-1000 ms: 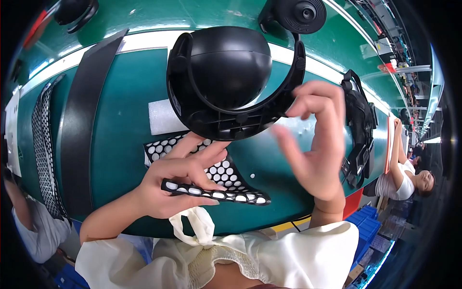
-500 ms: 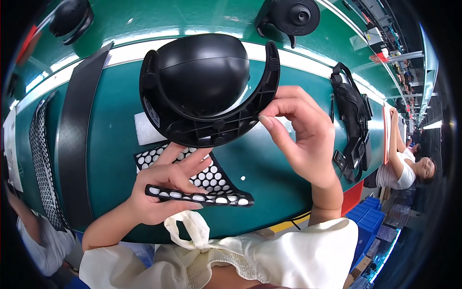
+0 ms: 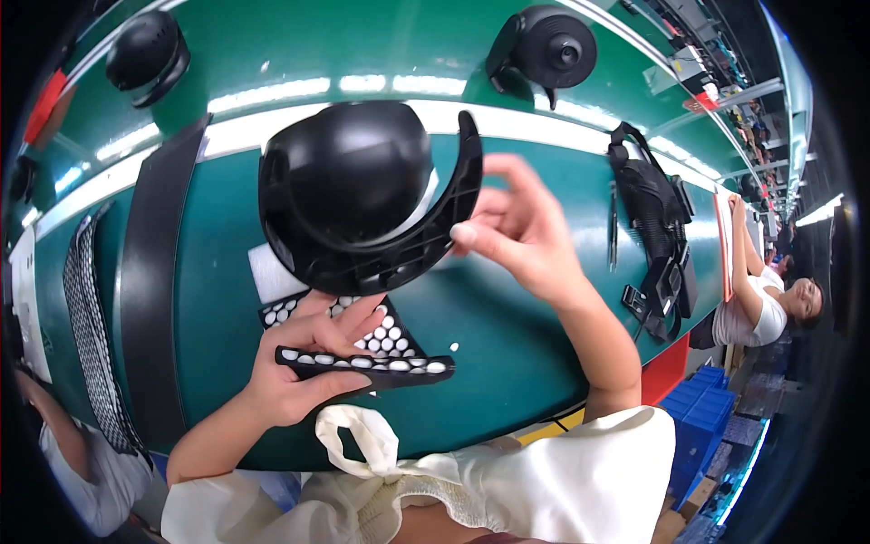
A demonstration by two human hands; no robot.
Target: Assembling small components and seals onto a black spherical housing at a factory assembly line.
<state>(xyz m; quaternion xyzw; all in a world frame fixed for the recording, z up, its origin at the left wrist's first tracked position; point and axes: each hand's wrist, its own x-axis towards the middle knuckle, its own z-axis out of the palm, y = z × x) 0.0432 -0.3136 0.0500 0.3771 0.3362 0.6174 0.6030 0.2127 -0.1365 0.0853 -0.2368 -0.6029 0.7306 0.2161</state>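
Observation:
In front of me a black shell with a glossy dome [image 3: 358,163] and a curved, ribbed rim [image 3: 399,265] is tilted above the bench. My right hand [image 3: 526,240] grips the rim's right arm, thumb on the ribbed side and fingers partly hidden behind. My left hand [image 3: 294,372] pinches a black strip with white round dots [image 3: 399,366] between thumb and fingers. Its other fingers reach up to the shell's lower edge; whether they support it, I cannot tell. Behind that hand shows more of the black dotted material [image 3: 390,337], perhaps the same piece folded.
A white foam piece [image 3: 275,272] lies left of the shell. Further left are a long black strip [image 3: 149,281] and another dotted strip [image 3: 89,317]. Black straps [image 3: 654,227] lie on the right, and a black round unit [image 3: 553,50] stands beyond. Co-workers sit at both sides.
The shell and my right hand have shifted left and a little down in the picture, and the shell has turned slightly. My left hand still pinches the dotted strip.

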